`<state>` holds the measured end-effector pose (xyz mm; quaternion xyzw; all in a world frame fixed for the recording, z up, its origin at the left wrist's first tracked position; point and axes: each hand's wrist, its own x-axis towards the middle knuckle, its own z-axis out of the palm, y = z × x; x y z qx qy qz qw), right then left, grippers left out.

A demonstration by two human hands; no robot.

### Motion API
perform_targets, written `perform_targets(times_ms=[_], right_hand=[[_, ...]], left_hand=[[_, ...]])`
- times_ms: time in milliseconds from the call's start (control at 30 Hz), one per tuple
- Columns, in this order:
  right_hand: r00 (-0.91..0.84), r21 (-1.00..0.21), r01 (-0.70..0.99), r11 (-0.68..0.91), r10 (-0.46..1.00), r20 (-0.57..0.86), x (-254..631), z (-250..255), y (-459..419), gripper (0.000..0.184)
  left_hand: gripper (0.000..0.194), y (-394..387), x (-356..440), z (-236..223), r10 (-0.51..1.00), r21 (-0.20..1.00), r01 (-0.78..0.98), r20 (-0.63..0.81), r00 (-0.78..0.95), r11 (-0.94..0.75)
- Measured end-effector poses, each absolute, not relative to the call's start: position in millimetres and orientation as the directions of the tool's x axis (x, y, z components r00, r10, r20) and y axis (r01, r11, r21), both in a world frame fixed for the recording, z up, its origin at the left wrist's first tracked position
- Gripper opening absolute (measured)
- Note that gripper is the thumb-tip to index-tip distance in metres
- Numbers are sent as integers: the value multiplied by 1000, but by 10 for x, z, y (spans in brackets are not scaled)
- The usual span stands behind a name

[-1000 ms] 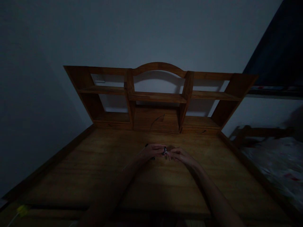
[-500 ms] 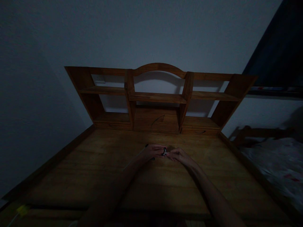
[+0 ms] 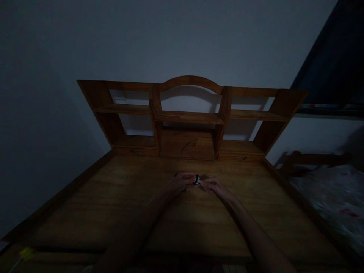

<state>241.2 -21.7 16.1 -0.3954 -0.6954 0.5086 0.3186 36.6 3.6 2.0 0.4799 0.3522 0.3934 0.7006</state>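
Above the middle of the wooden desk, my left hand point(image 3: 182, 180) is closed round a small black-and-white object point(image 3: 197, 180). Its pale part shows between my two hands, and dark bits stick out beyond my left fingers. The dim light and small size hide what kind of thing it is. My right hand point(image 3: 214, 185) sits just to the right, fingers bent and pinched together at the object's right side. Whether those fingertips grip a part of it cannot be made out.
The wooden desk top point(image 3: 127, 212) spreads under both forearms. At its back stands a wooden shelf unit point(image 3: 189, 118) with drawers, against a pale wall point(image 3: 182, 41). A yellow item point(image 3: 27, 253) with a white cord lies at the lower left. Bedding point(image 3: 332, 197) lies beyond the right edge.
My right fingers have shifted very slightly at the object, and a bit more of its pale part shows. My left hand stays in nearly the same place.
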Motion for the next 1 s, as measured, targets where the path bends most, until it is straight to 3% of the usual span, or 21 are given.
perform_targets(times_ms=[467,733,1000], right_hand=[[-490,-955,225,191,870,59,2397,214,-245,52],[-529,-939,281,198,848,20,2440,197,-228,53],[-566,-929,308,206,825,-4,2497,170,-198,50]], left_hand=[[51,51,336,-16,860,952,-227,-66,505,207],[49,78,320,-74,869,977,-123,-93,486,173],[56,49,347,-105,882,980,-116,-91,462,162]])
